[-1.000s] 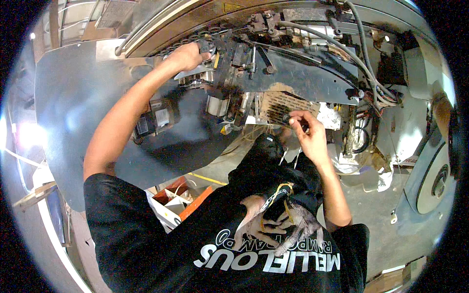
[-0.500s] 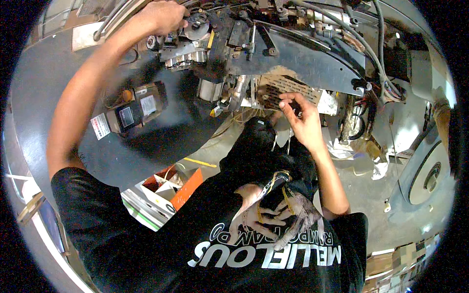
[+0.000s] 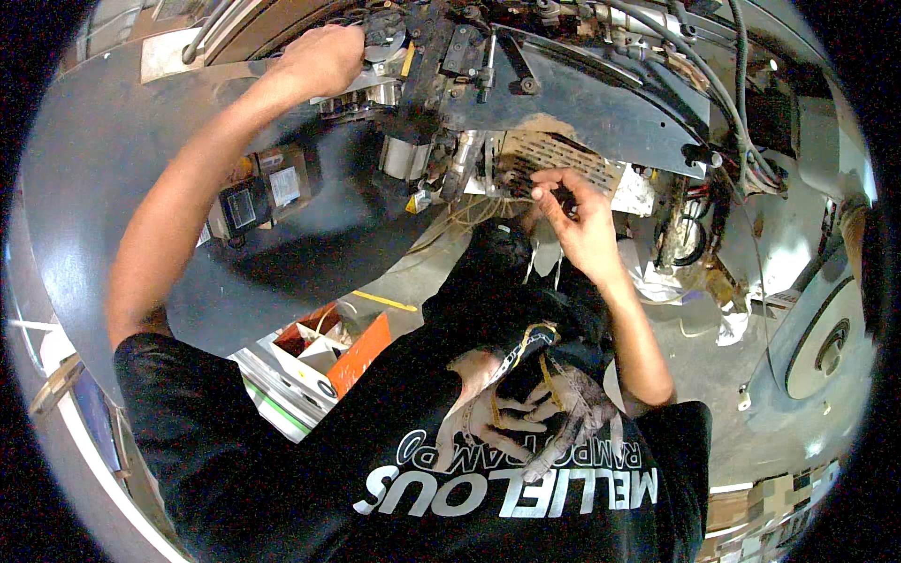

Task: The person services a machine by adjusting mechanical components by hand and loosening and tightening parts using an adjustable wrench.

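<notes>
My left hand [image 3: 324, 58] far left, clenched around metal mechanism part [image 3: 380, 89] at top of machine. My right hand [image 3: 577, 220] right of centre, fingers pinched on small dark piece [image 3: 563, 197], just in front of slotted tan plate [image 3: 554, 155]. Grey metal panel [image 3: 601, 103] above plate. Cables [image 3: 723, 84] run far right. Orange box [image 3: 352, 347] on floor, near left. Big grey sheet [image 3: 103, 188] behind left arm.

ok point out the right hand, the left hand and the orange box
right hand [image 3: 584, 223], head view, on the back of the hand by the slotted plate
left hand [image 3: 324, 58], head view, on the knuckles at the machine's top
orange box [image 3: 355, 349], head view, on its orange side
</notes>
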`<state>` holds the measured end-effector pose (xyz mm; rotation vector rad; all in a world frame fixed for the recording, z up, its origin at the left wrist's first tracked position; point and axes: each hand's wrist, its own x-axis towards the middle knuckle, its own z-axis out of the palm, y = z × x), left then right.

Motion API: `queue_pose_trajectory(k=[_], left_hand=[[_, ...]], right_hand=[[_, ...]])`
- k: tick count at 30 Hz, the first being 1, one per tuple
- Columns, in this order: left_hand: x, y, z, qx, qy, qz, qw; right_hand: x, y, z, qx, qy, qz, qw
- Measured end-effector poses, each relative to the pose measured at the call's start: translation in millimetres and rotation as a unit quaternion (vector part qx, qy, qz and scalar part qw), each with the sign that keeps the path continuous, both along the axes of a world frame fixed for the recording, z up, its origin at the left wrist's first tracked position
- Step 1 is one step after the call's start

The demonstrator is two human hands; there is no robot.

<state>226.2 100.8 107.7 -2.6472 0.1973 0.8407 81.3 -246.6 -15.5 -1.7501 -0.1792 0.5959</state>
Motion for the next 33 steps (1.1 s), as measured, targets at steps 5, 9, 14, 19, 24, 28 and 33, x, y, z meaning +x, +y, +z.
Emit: queue_pose_trajectory(k=[5, 9, 14, 19, 24, 28, 33], left_hand=[[2.1, -9.5, 2.2, -0.135, 0.043, 0.265, 0.954], [-7.6, 23.1, -10.2, -0.320, 0.066, 0.511, 0.795], [-27.3, 16.4, -29.3, -0.395, -0.021, 0.618, 0.680], [-65.6, -59.3, -77.0, -0.406, -0.168, 0.618, 0.652], [-87.0, -57.6, -70.4, -0.498, -0.204, 0.637, 0.552], [-100.9, -48.4, -63.7, -0.524, -0.294, 0.604, 0.523], [-119.1, -48.5, -53.5, -0.499, -0.267, 0.531, 0.631]], right_hand=[[-4.4, -3.1, -3.2, 0.029, 0.023, -0.012, 0.999], [-9.3, -5.7, -9.0, 0.045, 0.038, -0.018, 0.998], [-5.1, -10.1, 5.4, 0.020, 0.060, -0.006, 0.998], [-8.8, -7.8, -4.9, 0.020, 0.038, -0.009, 0.999], [-4.5, -8.6, 3.1, 0.034, 0.032, -0.011, 0.999], [3.5, -4.8, 4.6, 0.019, 0.012, 0.002, 1.000], [36.1, 35.7, 22.9, 0.068, -0.084, 0.003, 0.994]])
